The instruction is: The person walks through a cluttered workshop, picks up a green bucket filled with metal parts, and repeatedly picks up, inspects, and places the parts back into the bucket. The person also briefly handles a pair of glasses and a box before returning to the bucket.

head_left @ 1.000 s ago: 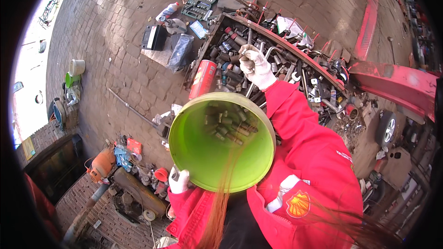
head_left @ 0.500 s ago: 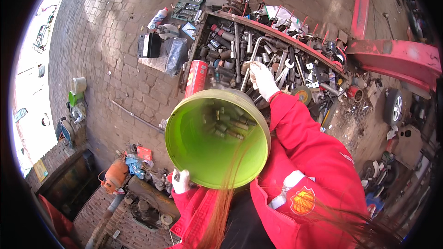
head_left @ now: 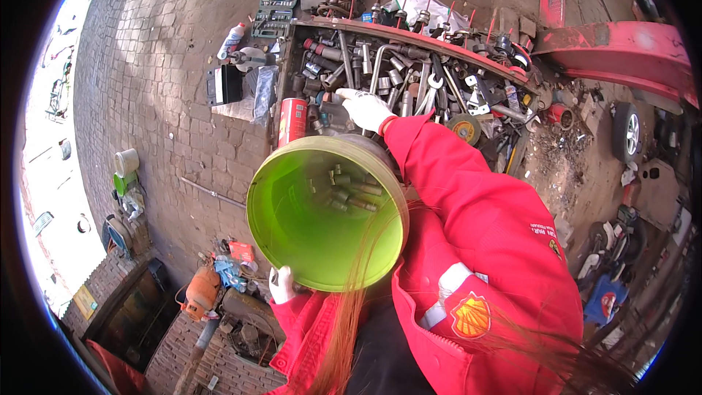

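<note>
A large bucket (head_left: 292, 227), bright green inside, tilts its mouth toward me, with several metal sockets (head_left: 355, 194) lying inside. At its lower left rim, my white-gloved left hand (head_left: 281, 284) is closed on the edge. My right hand (head_left: 367, 111), also in a white glove, reaches past the bucket over a metal tray (head_left: 409, 34) heaped with sockets and wrenches. Its fingers stretch leftward, the tips by dark sockets; the underside of the hand is hidden. A combination wrench (head_left: 433, 93) and a bent bar (head_left: 376, 69) lie to the right of that hand.
A red can (head_left: 292, 121) stands at the tray's left end. Beyond are a socket set case (head_left: 276, 9), a bottle (head_left: 232, 40) and a black box (head_left: 224, 85). A red metal beam (head_left: 621, 47) and a wheel (head_left: 626, 132) are at right, an orange tank (head_left: 202, 292) at lower left.
My right hand has moved left across the tray, from beside the bent bar to the dark sockets, its fingers now stretched out. My left hand still holds the bucket; the view has shifted slightly.
</note>
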Demonstrator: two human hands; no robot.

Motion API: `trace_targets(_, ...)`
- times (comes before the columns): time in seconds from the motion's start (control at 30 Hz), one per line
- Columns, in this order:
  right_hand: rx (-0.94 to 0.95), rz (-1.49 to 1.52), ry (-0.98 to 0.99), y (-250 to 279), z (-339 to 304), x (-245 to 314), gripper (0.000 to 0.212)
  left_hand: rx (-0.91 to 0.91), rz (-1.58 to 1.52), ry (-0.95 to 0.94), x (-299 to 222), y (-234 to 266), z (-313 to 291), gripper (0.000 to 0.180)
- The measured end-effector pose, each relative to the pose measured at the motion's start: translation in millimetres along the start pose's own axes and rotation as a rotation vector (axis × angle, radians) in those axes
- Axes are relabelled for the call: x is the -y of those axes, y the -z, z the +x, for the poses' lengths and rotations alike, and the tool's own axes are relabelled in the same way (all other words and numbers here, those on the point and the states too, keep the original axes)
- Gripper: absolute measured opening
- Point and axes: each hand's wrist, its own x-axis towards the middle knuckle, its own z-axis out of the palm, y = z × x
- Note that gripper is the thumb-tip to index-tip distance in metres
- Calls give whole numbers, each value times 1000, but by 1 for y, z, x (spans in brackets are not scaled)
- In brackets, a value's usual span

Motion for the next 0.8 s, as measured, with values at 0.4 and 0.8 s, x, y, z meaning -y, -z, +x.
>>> trace_targets(0.4, -80, -248, -282, 35, -55, -2, 48, -7, 183, -84, 43, 41, 35, 18)
trace_targets(0.8, -203, 368, 160, 17, -83, -62, 33, 135, 97, -120, 7, -2, -14, 23)
